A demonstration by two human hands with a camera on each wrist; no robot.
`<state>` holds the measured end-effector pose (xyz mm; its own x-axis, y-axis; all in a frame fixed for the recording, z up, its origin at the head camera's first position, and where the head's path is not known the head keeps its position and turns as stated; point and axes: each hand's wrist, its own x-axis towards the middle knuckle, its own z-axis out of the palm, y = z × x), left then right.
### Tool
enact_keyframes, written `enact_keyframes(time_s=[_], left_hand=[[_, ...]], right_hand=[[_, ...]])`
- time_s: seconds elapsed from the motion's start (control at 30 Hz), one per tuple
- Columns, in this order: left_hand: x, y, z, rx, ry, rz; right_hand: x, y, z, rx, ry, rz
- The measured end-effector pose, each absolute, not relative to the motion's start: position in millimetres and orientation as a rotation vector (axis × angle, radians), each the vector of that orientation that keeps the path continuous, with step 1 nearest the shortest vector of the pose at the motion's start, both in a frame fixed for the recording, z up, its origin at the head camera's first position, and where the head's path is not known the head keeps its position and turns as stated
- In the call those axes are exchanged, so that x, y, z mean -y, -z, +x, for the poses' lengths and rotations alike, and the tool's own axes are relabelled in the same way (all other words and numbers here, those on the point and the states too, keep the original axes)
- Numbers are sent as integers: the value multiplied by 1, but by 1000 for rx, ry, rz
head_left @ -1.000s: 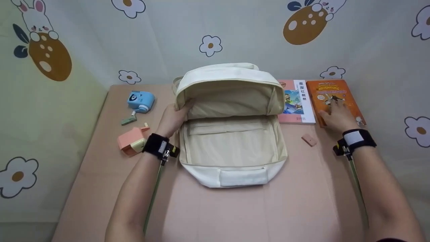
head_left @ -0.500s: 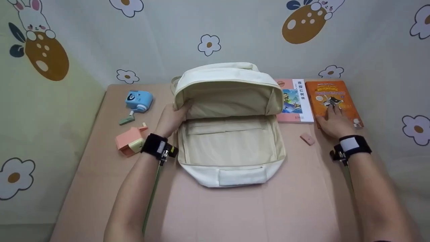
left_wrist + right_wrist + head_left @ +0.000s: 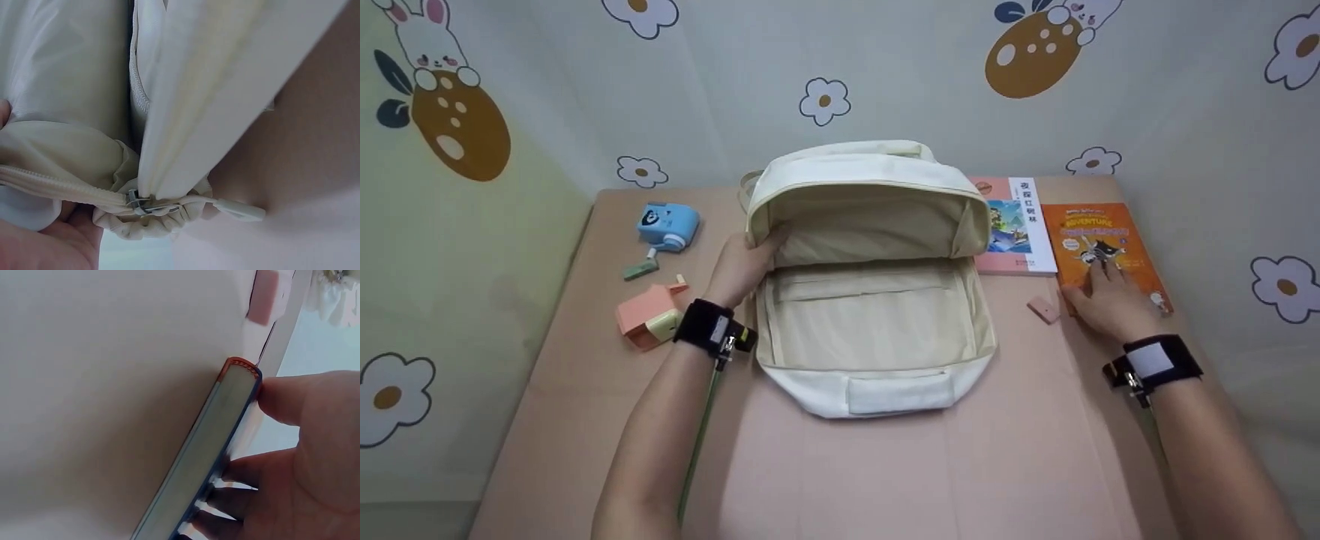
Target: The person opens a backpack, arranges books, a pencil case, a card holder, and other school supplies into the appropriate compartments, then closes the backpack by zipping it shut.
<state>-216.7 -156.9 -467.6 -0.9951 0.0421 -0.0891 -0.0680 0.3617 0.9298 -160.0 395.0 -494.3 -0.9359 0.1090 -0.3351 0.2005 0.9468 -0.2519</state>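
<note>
A white backpack (image 3: 900,394) lies unzipped in the middle of the table, its cream lining showing. My left hand (image 3: 739,270) grips the raised front panel at its left edge, thumb inside. In the left wrist view that hand (image 3: 50,244) is at the lower left, by the zipper (image 3: 67,190). On the right, my right hand (image 3: 1117,304) presses spread fingers on the cover of an orange book (image 3: 1091,217). The right wrist view shows the book's page edge (image 3: 197,444), with the thumb at the spine corner.
A pink-and-white book (image 3: 1020,262) lies between backpack and orange book. A pink eraser (image 3: 1043,310) is in front of it. At left are a blue gadget (image 3: 669,223), a small green block (image 3: 640,268) and a pink house-shaped item (image 3: 649,311). Patterned cloth walls surround the table (image 3: 870,480).
My right hand has drawn back towards me, and the orange book has slid the same way, its top edge now below the pink book's. My left hand keeps its grip on the backpack.
</note>
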Motion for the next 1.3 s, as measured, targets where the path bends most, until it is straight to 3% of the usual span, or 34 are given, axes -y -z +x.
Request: enact_keyframes(time_s=[0.3, 0.67, 1.3], left_hand=[[157, 467, -216, -2513, -1695, -57], [156, 468, -216, -2530, -1658, -62], [155, 466, -217, -2509, -1650, -87]], right_hand=[[-395, 493, -140, -2793, 353, 198], [-400, 495, -140, -2825, 465, 251], [-464, 470, -157, -2566, 706, 575]])
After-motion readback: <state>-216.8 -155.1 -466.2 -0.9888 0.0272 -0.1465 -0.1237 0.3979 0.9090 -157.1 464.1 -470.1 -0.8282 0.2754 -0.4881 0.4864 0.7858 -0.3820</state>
